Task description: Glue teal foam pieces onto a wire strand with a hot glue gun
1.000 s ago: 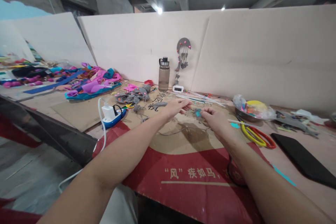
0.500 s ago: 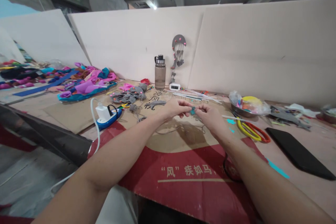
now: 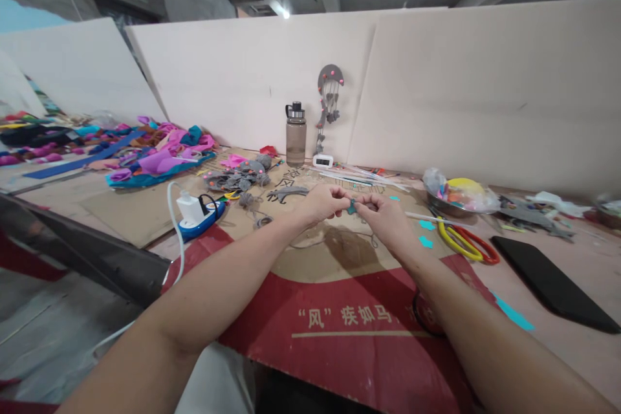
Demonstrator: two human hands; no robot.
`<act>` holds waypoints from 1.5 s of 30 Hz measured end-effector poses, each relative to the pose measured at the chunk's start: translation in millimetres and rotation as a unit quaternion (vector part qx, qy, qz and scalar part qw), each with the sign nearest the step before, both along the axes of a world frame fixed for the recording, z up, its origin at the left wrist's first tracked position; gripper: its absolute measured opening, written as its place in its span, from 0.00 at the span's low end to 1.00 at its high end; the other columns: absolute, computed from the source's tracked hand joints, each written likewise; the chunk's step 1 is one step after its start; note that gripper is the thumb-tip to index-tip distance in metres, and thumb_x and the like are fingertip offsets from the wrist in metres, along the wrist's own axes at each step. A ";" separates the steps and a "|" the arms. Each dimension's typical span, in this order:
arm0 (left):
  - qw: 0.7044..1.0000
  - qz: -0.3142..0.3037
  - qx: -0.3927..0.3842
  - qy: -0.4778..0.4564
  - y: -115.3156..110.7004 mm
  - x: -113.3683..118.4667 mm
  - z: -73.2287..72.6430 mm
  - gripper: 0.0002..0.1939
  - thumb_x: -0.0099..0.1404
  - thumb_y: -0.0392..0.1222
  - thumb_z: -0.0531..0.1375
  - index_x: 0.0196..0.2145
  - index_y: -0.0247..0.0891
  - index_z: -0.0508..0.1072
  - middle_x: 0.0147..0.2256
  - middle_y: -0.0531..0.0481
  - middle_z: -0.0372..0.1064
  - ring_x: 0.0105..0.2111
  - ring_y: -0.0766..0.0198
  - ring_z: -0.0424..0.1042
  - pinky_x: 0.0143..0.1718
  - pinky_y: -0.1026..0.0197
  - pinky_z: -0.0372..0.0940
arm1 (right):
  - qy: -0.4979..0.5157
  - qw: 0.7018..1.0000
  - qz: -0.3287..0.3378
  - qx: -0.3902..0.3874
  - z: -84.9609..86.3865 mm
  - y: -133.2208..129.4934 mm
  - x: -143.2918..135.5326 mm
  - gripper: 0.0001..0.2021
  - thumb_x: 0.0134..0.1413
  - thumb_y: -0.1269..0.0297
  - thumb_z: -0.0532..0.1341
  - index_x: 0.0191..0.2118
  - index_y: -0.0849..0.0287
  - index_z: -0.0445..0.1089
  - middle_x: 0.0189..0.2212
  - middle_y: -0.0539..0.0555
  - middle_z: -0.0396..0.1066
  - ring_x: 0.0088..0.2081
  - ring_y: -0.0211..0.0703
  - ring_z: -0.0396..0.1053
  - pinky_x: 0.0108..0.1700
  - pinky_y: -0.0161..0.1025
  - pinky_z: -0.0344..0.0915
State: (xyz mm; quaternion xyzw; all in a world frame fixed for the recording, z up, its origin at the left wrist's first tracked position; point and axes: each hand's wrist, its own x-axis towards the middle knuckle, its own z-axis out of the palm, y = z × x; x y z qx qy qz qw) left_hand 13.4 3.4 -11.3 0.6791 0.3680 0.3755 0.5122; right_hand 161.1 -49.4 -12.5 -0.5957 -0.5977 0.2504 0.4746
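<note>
My left hand (image 3: 328, 202) and my right hand (image 3: 377, 212) meet above the cardboard, their fingertips pinching a small teal felt piece (image 3: 351, 207) between them. The piece seems star-shaped, though fingers cover part of it. Thin grey cord (image 3: 315, 244) lies in loose curves on the cardboard beneath. To the right of my right hand rest turquoise felt stars (image 3: 425, 242), close to scissors (image 3: 466, 240) with yellow and red handles. A grey crescent-shaped felt piece (image 3: 292, 191) lies left of my left hand.
A water bottle (image 3: 295, 136) and a small white digital clock (image 3: 323, 161) stand at the back. A grey moon hanging (image 3: 332, 81) is on the white board. At right are a metal bowl (image 3: 451, 208) and a black phone (image 3: 553, 284); at left, a blue power strip (image 3: 202, 222) and felt scraps (image 3: 165, 158).
Both hands have shifted slightly left with the teal piece, which has turned and shows more of its outline. More turquoise stars show beside my right hand.
</note>
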 end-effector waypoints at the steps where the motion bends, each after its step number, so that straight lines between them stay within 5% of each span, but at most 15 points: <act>1: 1.000 0.004 -0.002 0.002 0.0 0.1 0.4 0.01 0.55 0.32 0.59 0.27 0.34 0.71 0.15 0.59 0.62 0.14 0.76 0.56 0.16 0.71 0.49 | 0.001 1.000 0.003 0.003 -0.9 0.3 0.7 0.12 0.44 0.57 0.60 0.30 0.60 0.70 0.18 0.46 0.60 0.21 0.34 0.53 0.25 0.34 0.48; 10: 1.000 -0.012 -0.023 -0.009 5.1 -1.4 -3.5 0.03 0.57 0.34 0.57 0.26 0.34 0.71 0.15 0.57 0.61 0.15 0.75 0.56 0.17 0.71 0.48 | 0.003 0.998 0.068 0.003 -5.1 3.0 9.2 0.18 0.48 0.53 0.60 0.42 0.60 0.72 0.20 0.44 0.55 0.23 0.35 0.52 0.26 0.36 0.50; 15: 0.999 0.010 -0.043 -0.017 7.9 -4.1 -0.5 0.05 0.58 0.33 0.57 0.26 0.33 0.71 0.16 0.57 0.61 0.15 0.75 0.56 0.16 0.71 0.47 | 0.084 0.988 0.126 0.016 -8.0 6.6 13.7 0.22 0.46 0.53 0.63 0.47 0.59 0.68 0.24 0.43 0.55 0.25 0.35 0.53 0.28 0.36 0.53; 20: 0.996 0.053 -0.055 -0.044 13.7 -8.9 2.2 0.05 0.60 0.32 0.59 0.26 0.33 0.70 0.17 0.57 0.61 0.15 0.76 0.59 0.15 0.71 0.47 | 0.088 0.990 0.113 -0.005 -7.8 6.7 13.9 0.20 0.43 0.52 0.63 0.43 0.57 0.68 0.26 0.45 0.59 0.25 0.34 0.54 0.27 0.35 0.52; 24: 0.994 0.093 -0.037 -0.032 16.1 -12.2 3.6 0.05 0.61 0.30 0.58 0.28 0.32 0.70 0.18 0.57 0.64 0.15 0.76 0.63 0.15 0.71 0.48 | 0.024 0.988 0.119 -0.094 -10.9 7.5 12.9 0.14 0.49 0.51 0.60 0.34 0.56 0.67 0.25 0.47 0.63 0.24 0.35 0.57 0.27 0.35 0.55; 29: 0.989 0.110 -0.058 -0.075 14.9 -12.9 7.5 0.03 0.62 0.29 0.57 0.31 0.33 0.68 0.23 0.54 0.70 0.20 0.71 0.72 0.18 0.71 0.57 | -0.158 0.986 0.025 -0.040 -6.7 13.3 25.6 0.14 0.55 0.55 0.55 0.25 0.57 0.68 0.23 0.50 0.67 0.27 0.40 0.62 0.31 0.37 0.56; 37: 0.978 0.110 -0.075 -0.159 18.6 -15.6 8.3 0.05 0.63 0.29 0.60 0.36 0.33 0.66 0.25 0.50 0.74 0.24 0.66 0.76 0.28 0.65 0.70 | -0.224 0.958 -0.179 0.015 8.6 18.3 68.8 0.14 0.53 0.69 0.53 0.39 0.60 0.75 0.32 0.56 0.75 0.33 0.43 0.69 0.35 0.37 0.59; 42: 0.975 0.117 -0.082 -0.170 20.2 -17.8 9.9 0.05 0.65 0.29 0.57 0.31 0.32 0.66 0.24 0.50 0.72 0.23 0.69 0.75 0.28 0.66 0.70 | -0.334 0.922 -0.182 -0.070 2.8 21.2 80.5 0.10 0.54 0.64 0.58 0.28 0.60 0.75 0.30 0.63 0.75 0.37 0.52 0.72 0.37 0.41 0.61; 45: 0.977 0.119 -0.073 -0.160 19.5 -17.5 9.0 0.04 0.65 0.30 0.57 0.31 0.31 0.67 0.25 0.50 0.71 0.23 0.68 0.75 0.26 0.67 0.69 | -0.326 0.927 -0.160 -0.098 -14.6 24.9 74.4 0.10 0.46 0.58 0.66 0.22 0.58 0.71 0.24 0.61 0.73 0.34 0.53 0.72 0.35 0.41 0.62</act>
